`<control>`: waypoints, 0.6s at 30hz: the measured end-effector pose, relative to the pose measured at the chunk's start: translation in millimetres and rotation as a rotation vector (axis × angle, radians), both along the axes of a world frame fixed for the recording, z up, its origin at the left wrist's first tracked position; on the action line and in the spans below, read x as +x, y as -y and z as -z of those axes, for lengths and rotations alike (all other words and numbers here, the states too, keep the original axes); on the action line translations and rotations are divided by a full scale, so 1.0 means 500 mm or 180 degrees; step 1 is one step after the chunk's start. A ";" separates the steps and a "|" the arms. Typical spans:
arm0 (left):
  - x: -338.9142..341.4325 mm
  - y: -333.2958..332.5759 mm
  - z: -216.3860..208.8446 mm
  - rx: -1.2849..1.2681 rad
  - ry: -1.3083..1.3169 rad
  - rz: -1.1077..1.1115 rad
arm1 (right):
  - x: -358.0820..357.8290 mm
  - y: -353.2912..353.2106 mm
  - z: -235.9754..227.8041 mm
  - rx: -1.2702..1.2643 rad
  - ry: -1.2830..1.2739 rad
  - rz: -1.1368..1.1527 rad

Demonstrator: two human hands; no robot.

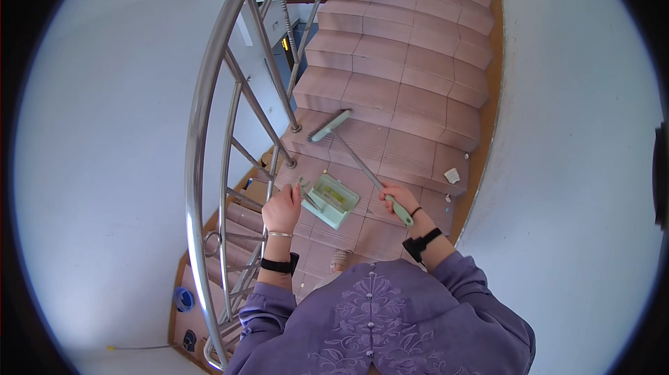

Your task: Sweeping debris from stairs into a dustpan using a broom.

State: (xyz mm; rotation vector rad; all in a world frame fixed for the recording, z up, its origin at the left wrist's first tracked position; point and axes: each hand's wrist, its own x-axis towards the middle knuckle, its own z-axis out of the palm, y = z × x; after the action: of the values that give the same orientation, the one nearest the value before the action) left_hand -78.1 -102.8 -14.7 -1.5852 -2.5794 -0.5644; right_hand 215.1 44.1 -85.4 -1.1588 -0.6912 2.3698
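Note:
My right hand is closed round the pale green grip of a small broom. Its grey shaft slants up and left to a pale green head with dark bristles, which lies at the left end of a stair tread beside the railing. My left hand is closed on the handle of a pale green dustpan, held low over the nearer step. Something yellow-green shows inside the pan. Whether the pan touches the step I cannot tell. White scraps lie at the right end of the treads.
Pink-brown tiled stairs rise ahead, curving along a white wall on the right. A steel railing bends down the left side. Lower stairs beyond it hold cardboard and a blue round container. My foot stands near the pan.

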 end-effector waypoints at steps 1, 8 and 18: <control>0.001 -0.001 0.001 -0.0016 -0.0049 -0.0024 | -0.008 -0.010 0.016 -0.0012 -0.0014 0.0019; 0.004 -0.014 -0.006 0.0003 -0.0091 -0.0003 | 0.035 -0.016 0.130 -0.0567 -0.0154 0.0295; -0.002 -0.006 -0.004 0.0000 -0.0097 -0.0043 | 0.272 0.104 0.067 -0.0504 0.0224 0.0642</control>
State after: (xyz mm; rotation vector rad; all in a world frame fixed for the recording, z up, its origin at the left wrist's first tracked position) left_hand -79.4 -99.8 -12.8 -1.5628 -2.5662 -0.5349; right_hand 351.1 -7.9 -118.8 -1.3171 -0.3928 2.2547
